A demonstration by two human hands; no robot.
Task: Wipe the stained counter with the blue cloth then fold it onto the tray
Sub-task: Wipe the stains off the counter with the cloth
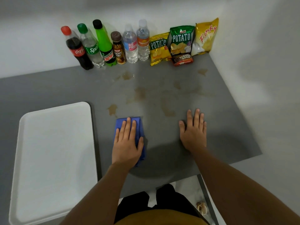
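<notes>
Grey matte counter [227, 127] set into a white wall corner, brown stains [139, 93] scattered from the middle toward the back edge and right side. My left hand [127, 143] lies flat, fingers spread, pressing the folded blue cloth [120, 123] onto the counter near the front edge, just right of the white rectangular plastic tray [53, 159]; it presses, not clenched. My right hand [194, 133] is flat and released on bare counter, holding nothing, well apart from the cloth.

Risks, as I judge them:
- A row of plastic drink bottles [105, 46] stands along the back edge; the nearest stain sits just in front of them. A long forward stroke could knock one over, and the tall ones look easy to tip.
- The snack bags [180, 41] lean in the back right corner, with a stain just in front; the cloth could drag them.
- The cloth is folded small, so it covers little per pass and may only smear the stains.
- Flat-palm pressure without a grip may let the cloth slip out.

Room: open centre, free for sideways sweeps. The right edge drops off past my right hand; the front edge is close under my wrists. The tray lies bare at the front left, touching nothing, ready for the fold.
</notes>
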